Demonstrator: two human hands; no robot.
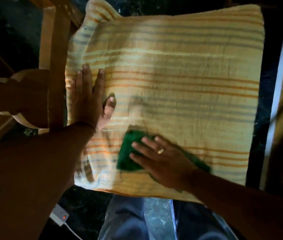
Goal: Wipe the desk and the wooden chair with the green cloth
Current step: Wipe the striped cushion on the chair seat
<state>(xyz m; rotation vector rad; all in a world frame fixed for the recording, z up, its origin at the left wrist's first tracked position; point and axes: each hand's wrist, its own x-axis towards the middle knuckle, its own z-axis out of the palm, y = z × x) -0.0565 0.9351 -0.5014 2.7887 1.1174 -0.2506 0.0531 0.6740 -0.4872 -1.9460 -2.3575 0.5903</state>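
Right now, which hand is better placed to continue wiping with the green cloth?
The right hand. It lies flat on the green cloth, on the striped fabric. The left hand rests on that fabric's left edge, apart from the cloth.

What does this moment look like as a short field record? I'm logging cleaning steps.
surface: striped cloth covering the seat
chair: wooden frame at left
tool: green cloth
right hand: flat on the green cloth, blurred
left hand: pressed flat on the striped cloth's left edge
floor: white power adapter, red light on
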